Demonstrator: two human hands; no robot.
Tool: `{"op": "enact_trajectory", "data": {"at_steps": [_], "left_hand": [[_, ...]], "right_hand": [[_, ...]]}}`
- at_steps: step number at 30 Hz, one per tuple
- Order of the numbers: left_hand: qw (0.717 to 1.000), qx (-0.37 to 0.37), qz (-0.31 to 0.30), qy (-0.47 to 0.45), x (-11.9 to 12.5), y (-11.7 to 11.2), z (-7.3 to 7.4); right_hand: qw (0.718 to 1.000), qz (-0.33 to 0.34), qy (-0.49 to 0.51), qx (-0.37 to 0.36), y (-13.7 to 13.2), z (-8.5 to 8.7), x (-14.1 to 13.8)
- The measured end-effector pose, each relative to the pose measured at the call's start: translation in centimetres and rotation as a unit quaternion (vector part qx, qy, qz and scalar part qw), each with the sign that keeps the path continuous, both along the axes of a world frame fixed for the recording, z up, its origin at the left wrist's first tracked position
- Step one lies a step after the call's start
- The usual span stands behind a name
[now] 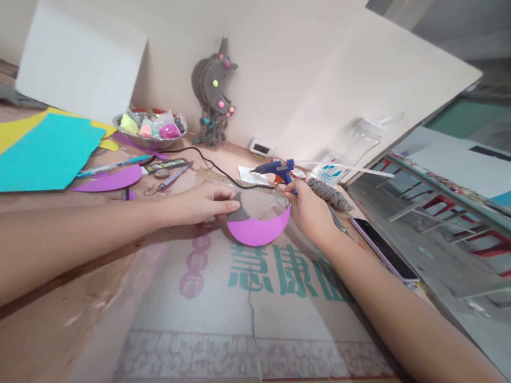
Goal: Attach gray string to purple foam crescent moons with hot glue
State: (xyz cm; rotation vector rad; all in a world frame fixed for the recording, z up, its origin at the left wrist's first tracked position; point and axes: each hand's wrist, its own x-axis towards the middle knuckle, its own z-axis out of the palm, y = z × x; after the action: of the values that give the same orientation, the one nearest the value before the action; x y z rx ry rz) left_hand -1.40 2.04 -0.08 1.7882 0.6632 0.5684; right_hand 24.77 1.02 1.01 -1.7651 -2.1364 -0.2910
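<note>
My left hand (219,203) is closed in a pinch on the left end of a purple crescent cutout (258,230). Dark grey yarn (239,209) is wrapped around that end; the rest of the crescent is bare purple. At the right tip, the fingers of my right hand (305,205) are closed against the crescent, partly hidden from view. Just behind those fingers is a blue glue gun (279,168) with an orange trigger, its nozzle pointing left above a white patch. A thin strand of yarn (251,313) trails down over the printed plastic sheet (155,314).
Left are turquoise foam (39,152), a purple piece (111,180), a pen (114,166) and a metal bowl (148,140) of colourful packets. A decorated grey moon (213,86) hangs behind. Right are a yarn skein (329,195), a phone (384,249) and a clear bottle (363,135).
</note>
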Motion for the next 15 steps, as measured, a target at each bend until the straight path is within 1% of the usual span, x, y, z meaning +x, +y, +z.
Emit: {"op": "enact_trajectory", "data": {"at_steps": [5,7,9,12,13,15], "left_hand": [[1.000,0.006,0.001,0.016,-0.1,0.0,0.2],[1.000,0.009,0.000,0.023,-0.1,0.0,0.3],[1.000,0.017,0.002,0.026,-0.1,0.0,0.3],[1.000,0.027,-0.003,0.014,-0.1,0.1,0.1],[1.000,0.026,-0.004,0.009,-0.1,0.1,0.1],[1.000,0.021,-0.003,0.003,-0.1,0.0,0.1]], "right_hand": [[1.000,-0.009,0.005,0.008,0.0,-0.1,0.2],[1.000,0.007,0.019,0.002,0.0,-0.4,0.3],[0.998,0.054,0.030,-0.013,-0.1,-0.8,0.3],[0.985,0.157,0.063,-0.031,-0.1,-1.4,-0.1],[0.978,0.182,0.093,-0.031,-0.2,-1.4,-0.3],[0.960,0.202,0.190,-0.041,-0.5,-1.2,-1.0]]}}
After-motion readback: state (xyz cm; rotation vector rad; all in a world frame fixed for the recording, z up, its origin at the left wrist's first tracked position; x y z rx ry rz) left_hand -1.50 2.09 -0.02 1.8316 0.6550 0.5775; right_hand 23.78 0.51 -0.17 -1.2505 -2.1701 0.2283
